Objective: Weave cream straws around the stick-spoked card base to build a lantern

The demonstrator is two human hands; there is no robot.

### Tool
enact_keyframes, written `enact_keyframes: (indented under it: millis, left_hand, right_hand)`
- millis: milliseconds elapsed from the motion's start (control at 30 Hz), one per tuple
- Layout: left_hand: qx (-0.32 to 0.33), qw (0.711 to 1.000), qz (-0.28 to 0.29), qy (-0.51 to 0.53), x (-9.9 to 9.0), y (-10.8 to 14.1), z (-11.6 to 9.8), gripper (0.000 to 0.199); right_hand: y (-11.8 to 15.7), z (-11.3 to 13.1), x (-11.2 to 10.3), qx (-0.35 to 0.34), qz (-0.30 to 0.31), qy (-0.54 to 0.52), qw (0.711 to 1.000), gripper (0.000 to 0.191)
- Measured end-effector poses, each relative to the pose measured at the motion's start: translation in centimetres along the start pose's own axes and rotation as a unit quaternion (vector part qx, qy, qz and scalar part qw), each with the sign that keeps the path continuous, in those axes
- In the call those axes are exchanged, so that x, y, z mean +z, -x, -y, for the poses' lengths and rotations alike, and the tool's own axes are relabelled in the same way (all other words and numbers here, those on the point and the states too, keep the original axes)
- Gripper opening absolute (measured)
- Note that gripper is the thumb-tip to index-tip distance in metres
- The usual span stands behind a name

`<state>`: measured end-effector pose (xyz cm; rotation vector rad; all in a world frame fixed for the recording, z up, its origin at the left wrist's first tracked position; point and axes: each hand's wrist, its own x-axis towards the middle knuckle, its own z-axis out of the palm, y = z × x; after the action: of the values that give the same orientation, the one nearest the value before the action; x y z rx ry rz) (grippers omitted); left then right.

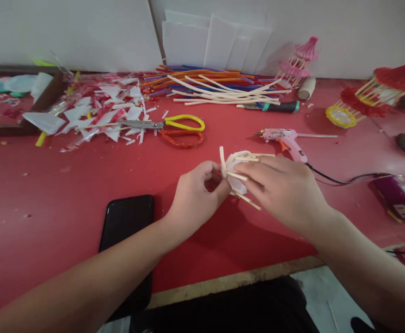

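Between my hands, above the red tabletop, is a small white disc with thin sticks [239, 184] standing out from its edge. A cream pipe cleaner [222, 156] runs along the left side of its rim, with one end sticking up. My left hand [202, 187] pinches the rim and the pipe cleaner between thumb and fingers. My right hand [279, 185] grips the disc from the other side; its fingertips are partly hidden among the sticks. Just beyond my right hand lies a pink glue gun [282, 138] with a glue stick in its back.
Yellow-and-red-handled scissors [181, 127] lie near white scraps [114, 111]. Behind are cream pipe cleaners [223, 95] and a cutter knife [279, 107]. Stick models [365, 95] stand at right, near a purple power strip [395, 196]. A black phone [128, 217] lies by my left forearm.
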<state>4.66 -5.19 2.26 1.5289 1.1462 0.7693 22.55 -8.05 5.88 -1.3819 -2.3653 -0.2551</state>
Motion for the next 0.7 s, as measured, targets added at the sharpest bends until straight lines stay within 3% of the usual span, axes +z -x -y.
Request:
enact_keyframes:
  millis: [200, 467, 700]
  left_hand:
    - [-0.004, 1.0, -0.004, 0.0, -0.03, 0.0, -0.16, 0.009]
    - [-0.001, 0.999, -0.032, -0.022, 0.02, -0.08, -0.3, 0.012]
    - [-0.007, 0.999, -0.029, -0.025, 0.08, -0.16, -0.13, 0.014]
  right_hand:
    - [0.26, 0.07, -0.15, -0.014, -0.025, -0.003, 1.0, 0.02]
    - [0.51, 0.47, -0.14, -0.013, 0.019, -0.043, 0.999, 0.02]
    - [0.67, 0.43, -0.59, -0.038, 0.057, -0.011, 0.998, 0.02]
